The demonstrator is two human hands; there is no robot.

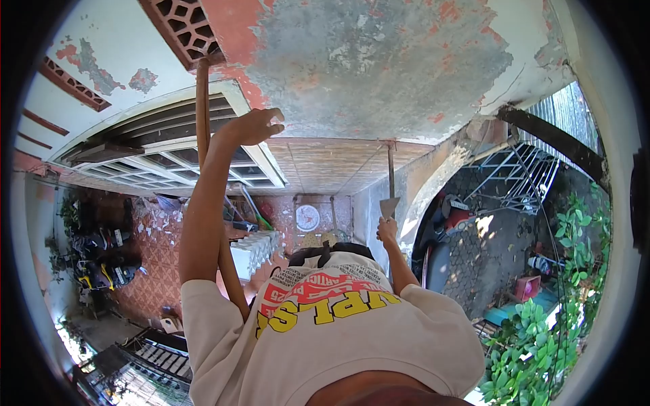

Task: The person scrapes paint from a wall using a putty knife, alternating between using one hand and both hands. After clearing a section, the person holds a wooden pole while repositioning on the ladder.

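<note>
My left hand [260,126] is raised near the wall, beside the top corner of the window frame, with its fingers apart and curved and nothing visible in them. Lower down on the right, my right hand [386,230] is closed around the handle of a scraper [389,207], whose flat metal blade points up, away from me. The wall [379,68] ahead has patches of peeled paint, grey plaster and reddish layers. A long wooden pole [203,115] runs behind my left arm up to a patterned vent block [181,27].
Below left are a tiled floor [159,237] with paint flakes, and parked motorcycles [108,260]. A white corrugated object [252,254] stands beneath me. Right of the wall's curved edge are a metal rack [518,176], a dark curved beam [555,139] and leafy plants [525,338].
</note>
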